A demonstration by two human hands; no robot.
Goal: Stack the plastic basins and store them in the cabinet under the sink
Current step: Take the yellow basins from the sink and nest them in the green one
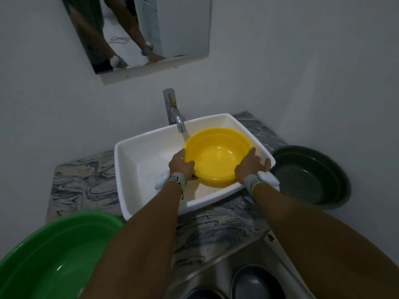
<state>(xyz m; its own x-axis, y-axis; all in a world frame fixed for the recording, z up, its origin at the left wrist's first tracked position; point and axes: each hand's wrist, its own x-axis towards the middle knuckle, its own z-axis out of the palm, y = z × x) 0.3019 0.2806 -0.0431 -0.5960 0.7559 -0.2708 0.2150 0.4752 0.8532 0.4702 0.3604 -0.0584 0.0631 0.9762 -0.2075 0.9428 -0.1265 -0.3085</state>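
A round yellow plastic basin sits tilted inside the white rectangular sink, under the tap. My left hand grips its left rim and my right hand grips its right rim. A dark green basin rests on the counter to the right of the sink, leaning on the wall. A large bright green basin lies at the lower left, partly behind my left forearm.
A chrome tap stands behind the sink, its spout over the yellow basin's far rim. The marbled counter ends close to the walls at the back and on the right. A mirror hangs above. Dark round things lie below the counter front.
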